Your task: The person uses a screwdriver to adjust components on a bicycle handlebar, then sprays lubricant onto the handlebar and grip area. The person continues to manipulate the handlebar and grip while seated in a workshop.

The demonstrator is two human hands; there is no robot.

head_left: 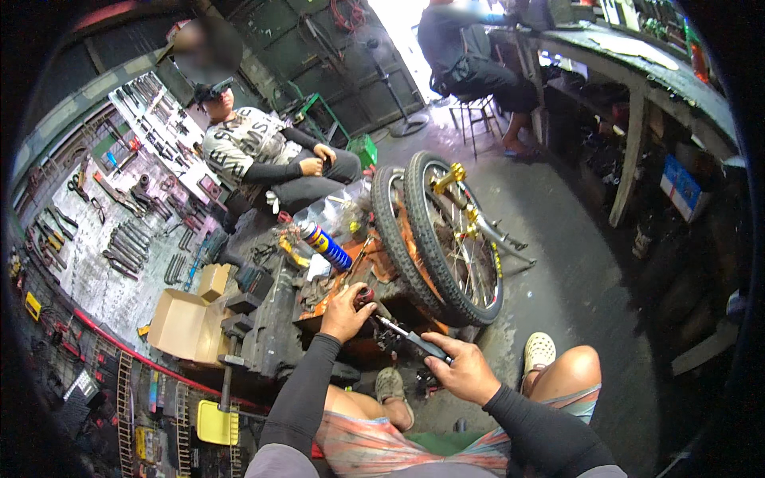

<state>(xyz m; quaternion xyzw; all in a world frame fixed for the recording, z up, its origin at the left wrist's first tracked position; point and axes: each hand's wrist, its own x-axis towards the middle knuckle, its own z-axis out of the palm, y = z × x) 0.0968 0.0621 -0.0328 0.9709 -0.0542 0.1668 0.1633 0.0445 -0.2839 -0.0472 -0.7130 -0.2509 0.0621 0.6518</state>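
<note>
Tool (419,344) in R hand (470,373); shaft (392,326) fwd-L

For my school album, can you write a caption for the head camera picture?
Right grip on a tool, left grip on a red part, near two bike wheels.

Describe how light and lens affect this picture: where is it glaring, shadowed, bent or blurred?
Head view: the doorway is blown out to white; head view: deep shadow swallows detail beneath the workbench; head view: the red edge at lower left bows, and the corners go black; head view: an upper-left patch is smeared, while the silver-shafted tool stays readable.
</note>
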